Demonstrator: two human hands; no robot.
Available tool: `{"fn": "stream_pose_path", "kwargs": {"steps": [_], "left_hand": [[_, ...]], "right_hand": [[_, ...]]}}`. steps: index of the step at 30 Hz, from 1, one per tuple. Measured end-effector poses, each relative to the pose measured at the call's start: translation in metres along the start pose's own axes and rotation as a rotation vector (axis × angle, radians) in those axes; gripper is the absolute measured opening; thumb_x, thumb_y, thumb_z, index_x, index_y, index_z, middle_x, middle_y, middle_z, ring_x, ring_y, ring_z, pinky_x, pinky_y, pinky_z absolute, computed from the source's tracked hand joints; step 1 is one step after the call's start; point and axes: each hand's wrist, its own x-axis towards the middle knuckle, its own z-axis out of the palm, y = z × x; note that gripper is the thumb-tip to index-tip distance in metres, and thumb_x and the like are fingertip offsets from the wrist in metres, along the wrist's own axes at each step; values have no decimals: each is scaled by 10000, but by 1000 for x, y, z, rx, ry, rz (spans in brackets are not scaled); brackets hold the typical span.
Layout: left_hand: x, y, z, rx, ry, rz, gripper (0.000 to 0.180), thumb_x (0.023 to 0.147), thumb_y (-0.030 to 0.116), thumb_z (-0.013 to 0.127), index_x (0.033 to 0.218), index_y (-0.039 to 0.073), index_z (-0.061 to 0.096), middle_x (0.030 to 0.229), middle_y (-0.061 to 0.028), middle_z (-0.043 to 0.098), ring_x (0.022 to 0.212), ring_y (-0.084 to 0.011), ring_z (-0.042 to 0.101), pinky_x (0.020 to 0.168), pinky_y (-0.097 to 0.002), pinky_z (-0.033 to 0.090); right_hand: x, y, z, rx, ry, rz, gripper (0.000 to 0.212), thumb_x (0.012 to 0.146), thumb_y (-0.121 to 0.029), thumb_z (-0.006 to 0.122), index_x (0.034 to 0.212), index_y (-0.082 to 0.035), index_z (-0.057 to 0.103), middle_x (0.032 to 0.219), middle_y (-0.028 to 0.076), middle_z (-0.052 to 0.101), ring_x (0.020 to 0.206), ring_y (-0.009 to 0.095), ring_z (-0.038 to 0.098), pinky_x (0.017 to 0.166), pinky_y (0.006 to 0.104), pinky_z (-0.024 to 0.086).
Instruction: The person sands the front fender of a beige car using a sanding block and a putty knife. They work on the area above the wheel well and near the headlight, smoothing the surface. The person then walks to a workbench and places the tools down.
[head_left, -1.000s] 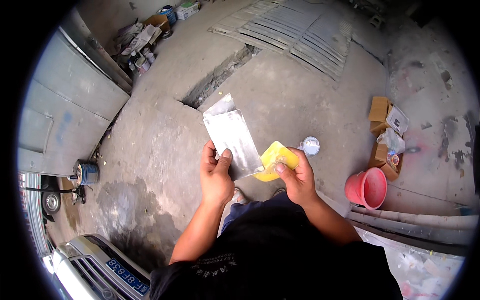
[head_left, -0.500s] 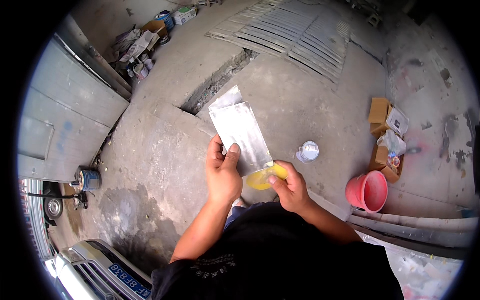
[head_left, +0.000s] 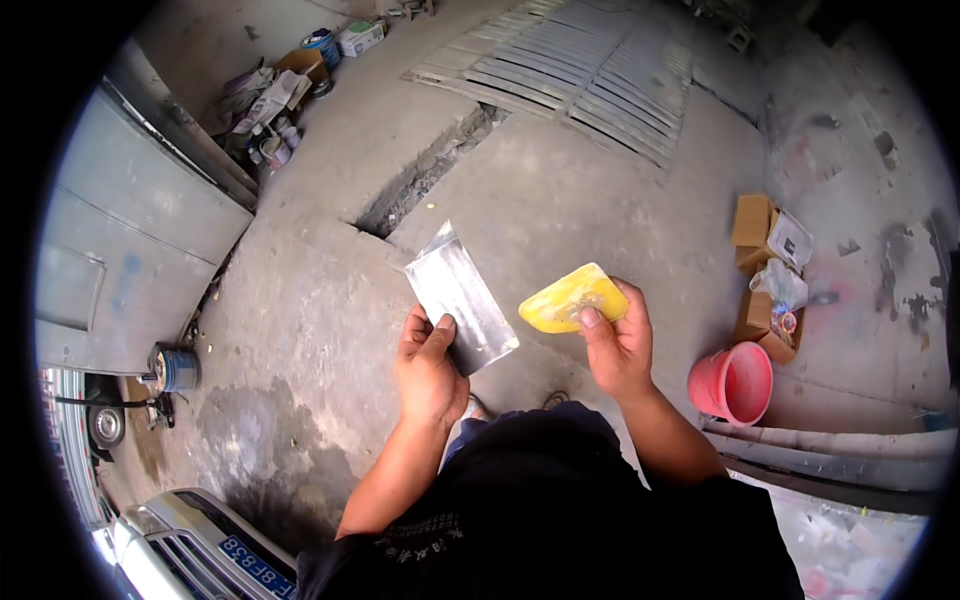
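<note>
The two tools have been drawn apart since half a second ago: then the yellow spreader was pressed against the lower edge of the metal plate, and now a clear gap is seen between them. This is judged to mean that one wipe of the spreader across the plate has been finished (whether any filler was moved cannot be told).

At the left, the left hand [head_left: 430, 368] is raised in front of the body, forearm coming up from the lower edge, palm turned away. The flat grey metal plate [head_left: 460, 297] is clamped by its near corner, thumb on top and fingers beneath, and is tilted up and away over the concrete floor [head_left: 560, 190].

To the right, the right hand [head_left: 617, 345] is held at about the same height, well clear of the plate. The yellow plastic spreader [head_left: 572, 298] is pinched at its right end between thumb and fingers, its broad face turned upward.

Farther right, a pink bucket [head_left: 733, 382] stands on the floor beside cardboard boxes [head_left: 765, 240].
</note>
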Motion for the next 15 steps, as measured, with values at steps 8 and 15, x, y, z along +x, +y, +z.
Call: {"fn": "stream_pose_path", "kwargs": {"steps": [8,15], "left_hand": [[-1,-9,-4,-43,65,83,240,955,-3,457,1183,18,531,1163,-94,620,1066,-183,597,970,-367,472],[-2,-11,-9,-17,87,94,249,955,-4,454,1192,15,528,1167,-90,621,1079,-181,589,982,-363,460]], "right_hand": [[-18,8,17,-81,-87,-27,332,977,-57,550,1274,46,443,1143,126,615,1000,138,590,892,276,472],[-11,1,24,-85,-77,-188,313,975,-15,526,1265,54,429,1154,152,611,1026,172,603,921,297,475]]}}
